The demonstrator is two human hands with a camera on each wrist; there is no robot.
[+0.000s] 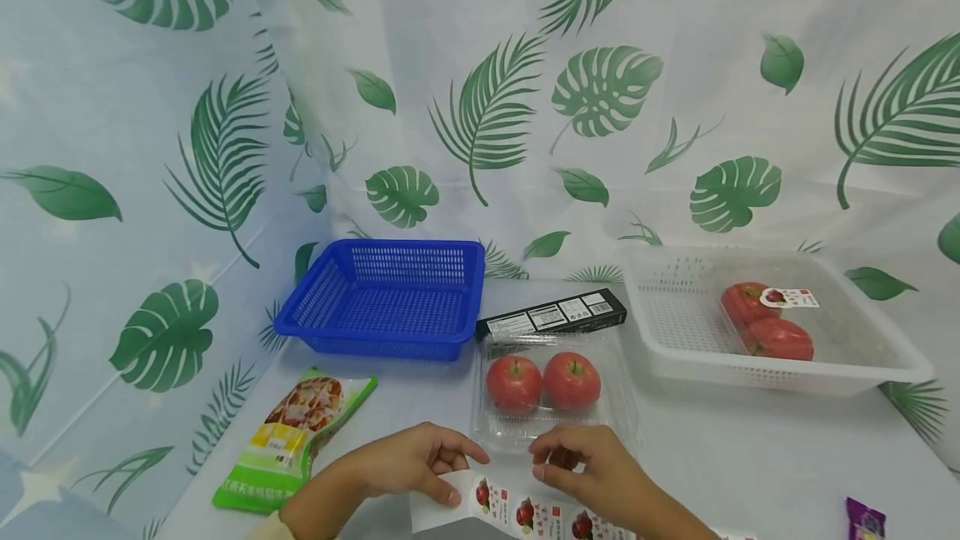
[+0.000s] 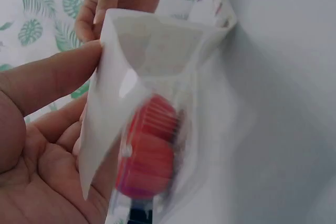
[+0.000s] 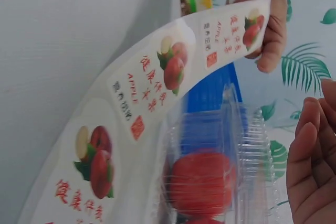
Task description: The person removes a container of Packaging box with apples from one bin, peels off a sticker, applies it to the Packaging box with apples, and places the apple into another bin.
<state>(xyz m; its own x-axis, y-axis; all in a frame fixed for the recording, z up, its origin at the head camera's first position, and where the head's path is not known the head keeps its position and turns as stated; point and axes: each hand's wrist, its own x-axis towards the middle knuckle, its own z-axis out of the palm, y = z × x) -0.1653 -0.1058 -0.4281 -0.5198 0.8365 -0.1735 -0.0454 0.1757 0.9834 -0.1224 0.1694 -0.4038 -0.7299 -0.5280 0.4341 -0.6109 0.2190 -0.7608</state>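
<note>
A strip of white apple stickers (image 1: pixel 536 511) curves across the front of the table. My left hand (image 1: pixel 416 465) pinches its left end between thumb and fingers; the left wrist view shows the thumb on the strip's plain back (image 2: pixel 100 114). My right hand (image 1: pixel 596 469) hovers by the strip's middle, fingers loosely bent, and nothing shows in its grasp. Printed apples and red writing face the right wrist camera on the sticker strip (image 3: pixel 149 77). Just beyond both hands lies a clear plastic clamshell box (image 1: pixel 615 423) with two red apples (image 1: pixel 513 384) inside.
A blue basket (image 1: pixel 375 344) stands at the back left, with a green food packet (image 1: pixel 273 448) before it. Behind the clamshell lies a black box (image 1: pixel 555 315). A white basket (image 1: pixel 750 373) at right holds another labelled apple pack (image 1: pixel 780 340). A purple packet (image 1: pixel 865 521) lies front right.
</note>
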